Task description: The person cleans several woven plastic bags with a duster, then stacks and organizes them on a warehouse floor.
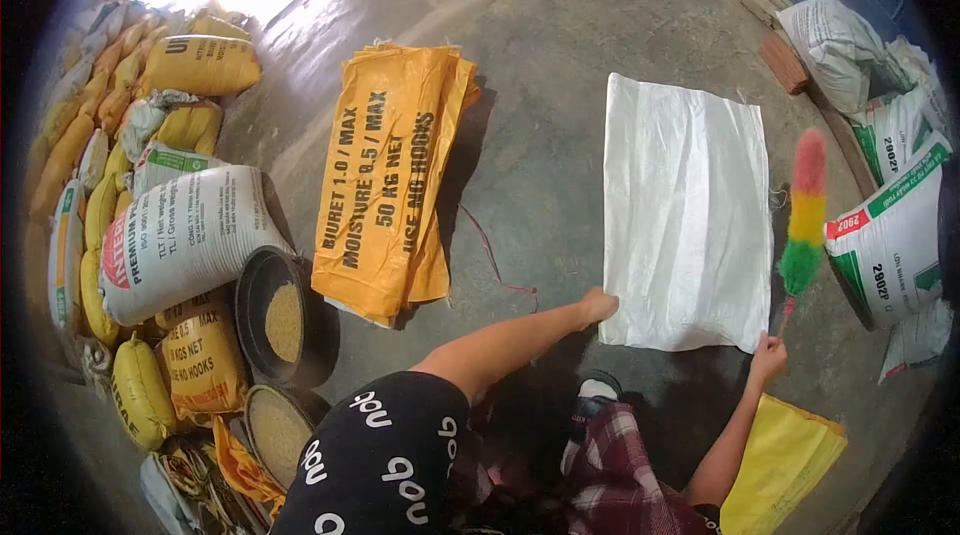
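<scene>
A white woven sack lies spread flat on the floor in front of me, faintly creased along its length. At its near left corner, my left hand is closed on the edge. My right hand pinches the near right corner. Just beyond that hand is a duster with red, yellow and green bristles; its thin handle runs down close to my fingers. A folded yellow sack lies under and beside my right forearm.
Left of the white sack is a stack of orange printed sacks, with a reddish string beside it. Filled bags and a black basin of grain line the left side. More filled bags and a brick are at right.
</scene>
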Demonstrator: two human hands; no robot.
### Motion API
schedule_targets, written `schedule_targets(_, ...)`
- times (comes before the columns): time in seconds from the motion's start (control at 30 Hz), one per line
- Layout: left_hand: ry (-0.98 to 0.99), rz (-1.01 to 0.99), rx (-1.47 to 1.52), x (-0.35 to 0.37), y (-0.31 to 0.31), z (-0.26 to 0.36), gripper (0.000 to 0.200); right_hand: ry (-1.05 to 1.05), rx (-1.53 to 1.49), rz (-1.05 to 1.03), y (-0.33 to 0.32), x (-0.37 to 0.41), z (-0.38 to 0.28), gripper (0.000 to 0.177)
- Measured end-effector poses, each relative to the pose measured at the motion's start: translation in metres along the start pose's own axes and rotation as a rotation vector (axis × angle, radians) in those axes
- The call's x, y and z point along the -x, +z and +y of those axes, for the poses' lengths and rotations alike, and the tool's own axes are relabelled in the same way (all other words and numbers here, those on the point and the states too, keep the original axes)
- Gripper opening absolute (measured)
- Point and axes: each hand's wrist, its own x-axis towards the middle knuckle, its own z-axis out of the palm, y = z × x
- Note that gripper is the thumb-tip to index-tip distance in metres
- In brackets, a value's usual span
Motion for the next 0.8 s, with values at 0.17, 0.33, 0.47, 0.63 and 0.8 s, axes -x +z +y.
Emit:
schedule_targets(0.17, -0.003, -0.078, -0.003, 0.0, -0.014, 0.008, 0.05, 0.044, 0.074, -0.118, 0.027, 0.011, 0.016, 0.024)
schedule_targets(0.33, 0.063, -0.102, 0.207, 0.003, -0.01, 0.002, 0.056, 0.149, 0.041, 0.068, 0.034, 0.011, 0.005, 0.05)
schedule_targets(0.47, -0.115, -0.281, 0.068, 0.007, -0.004, 0.0, 0.058, 0.13, -0.074, -0.232, 0.037, -0.019, 0.017, 0.067)
schedule_targets(0.63, -0.097, -0.175, -0.054, -0.027, -0.005, -0.046, 0.047, -0.005, -0.201, -0.402, 0.038, -0.025, 0.016, 0.056)
schedule_targets(0.8, -0.003, -0.181, 0.002, 0.043, 0.011, 0.039, 0.038, 0.07, -0.218, -0.231, -0.016, -0.01, -0.017, 0.035)
